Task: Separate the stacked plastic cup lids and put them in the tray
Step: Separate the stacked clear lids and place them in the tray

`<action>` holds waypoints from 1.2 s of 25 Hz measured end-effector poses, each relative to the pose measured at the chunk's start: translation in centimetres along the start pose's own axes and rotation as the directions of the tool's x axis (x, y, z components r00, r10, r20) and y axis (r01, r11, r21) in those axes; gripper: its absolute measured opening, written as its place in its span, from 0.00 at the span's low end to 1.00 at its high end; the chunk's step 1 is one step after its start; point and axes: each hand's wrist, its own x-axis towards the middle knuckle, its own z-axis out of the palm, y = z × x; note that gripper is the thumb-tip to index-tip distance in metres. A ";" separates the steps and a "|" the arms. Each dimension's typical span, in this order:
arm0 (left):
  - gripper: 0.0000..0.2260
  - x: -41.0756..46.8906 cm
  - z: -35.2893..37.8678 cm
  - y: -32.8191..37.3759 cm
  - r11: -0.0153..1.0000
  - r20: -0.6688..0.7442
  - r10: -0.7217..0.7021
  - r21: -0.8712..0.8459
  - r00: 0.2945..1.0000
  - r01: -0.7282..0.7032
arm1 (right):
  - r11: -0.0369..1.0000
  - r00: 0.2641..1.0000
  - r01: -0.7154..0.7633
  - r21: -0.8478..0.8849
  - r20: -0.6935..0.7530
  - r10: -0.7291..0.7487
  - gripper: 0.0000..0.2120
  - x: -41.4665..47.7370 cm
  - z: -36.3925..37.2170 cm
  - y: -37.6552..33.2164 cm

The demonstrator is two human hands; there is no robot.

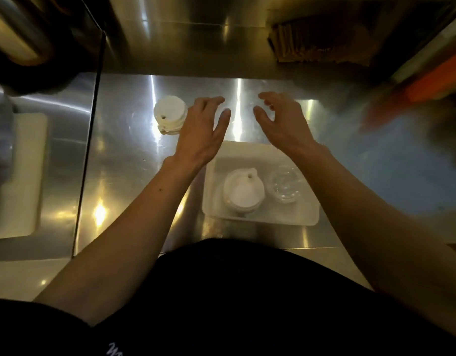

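Black apron (234,291) nearest, bottom of view. Both forearms reaching out over steel counter (124,176). Far left: white cutting board (18,173), beyond glass divider (89,150). Stack of white cup lids (169,114) on counter, just beside left hand (202,129); fingers spread, gripping nothing, contact with stack unclear. White tray (260,152) near front edge: white lids (243,190) left inside, clear lids (284,185) right, touching or nearly. Right hand (282,122) beyond tray's far rim, fingers curled loose, empty. Far right blurred.
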 end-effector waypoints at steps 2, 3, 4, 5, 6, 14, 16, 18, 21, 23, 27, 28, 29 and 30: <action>0.19 -0.2 1.4 2.0 1.000 -0.015 -0.009 0.025 1.000 0.009 | 1.000 1.000 0.022 -0.005 0.002 -0.022 0.21 -0.1 -2.1 2.4; 0.19 -0.4 2.1 3.1 0.999 -0.016 -0.004 0.038 1.000 0.004 | 0.999 0.999 0.034 -0.006 0.002 -0.034 0.21 -0.1 -3.1 3.5; 0.19 -0.4 2.9 4.1 0.999 -0.017 0.003 0.044 1.000 -0.002 | 0.999 0.999 0.044 -0.006 0.003 -0.044 0.21 -0.1 -4.1 4.5; 0.19 -0.3 3.8 5.2 0.999 -0.015 0.006 0.045 1.000 -0.005 | 0.999 0.999 0.050 -0.002 0.003 -0.050 0.21 0.0 -5.0 5.6; 0.19 -0.3 4.7 6.2 0.999 -0.012 0.009 0.046 1.000 -0.009 | 0.999 0.999 0.054 0.002 0.003 -0.054 0.21 0.0 -5.7 6.7; 0.20 0.3 8.7 12.3 0.996 0.006 -0.015 0.083 1.000 0.014 | 0.997 1.000 0.020 0.076 0.014 -0.021 0.22 0.8 -10.1 12.8; 0.20 0.5 9.1 12.7 0.995 0.021 -0.021 0.095 1.000 0.018 | 0.996 1.000 0.009 0.094 0.016 -0.011 0.22 0.8 -10.5 13.5; 0.20 1.0 9.5 12.9 0.995 0.030 -0.018 0.100 0.999 0.015 | 0.994 1.000 -0.007 0.109 0.018 0.005 0.21 1.0 -10.6 14.1; 0.19 1.7 9.9 12.6 0.996 0.065 -0.040 0.077 0.997 0.035 | 0.992 0.999 -0.036 0.120 0.028 0.033 0.21 1.1 -10.0 14.9; 0.19 2.5 10.4 12.4 0.997 0.123 -0.039 0.068 0.992 0.030 | 0.989 0.997 -0.082 0.120 0.017 0.081 0.21 1.6 -9.6 15.4; 0.18 3.6 11.6 12.2 0.998 0.235 -0.051 0.050 0.971 0.041 | 0.974 0.982 -0.180 0.138 0.080 0.170 0.22 1.6 -8.5 15.8; 0.18 4.0 12.0 12.1 0.998 0.249 -0.058 0.048 0.967 0.048 | 0.971 0.979 -0.194 0.137 0.091 0.183 0.22 1.7 -8.3 15.9; 0.18 4.5 12.4 11.9 0.997 0.269 -0.077 0.049 0.960 0.066 | 0.967 0.975 -0.213 0.140 0.102 0.200 0.23 1.8 -8.1 16.2; 0.18 4.9 12.7 11.8 0.995 0.290 -0.098 0.052 0.952 0.086 | 0.962 0.970 -0.231 0.145 0.115 0.215 0.23 1.9 -8.0 16.5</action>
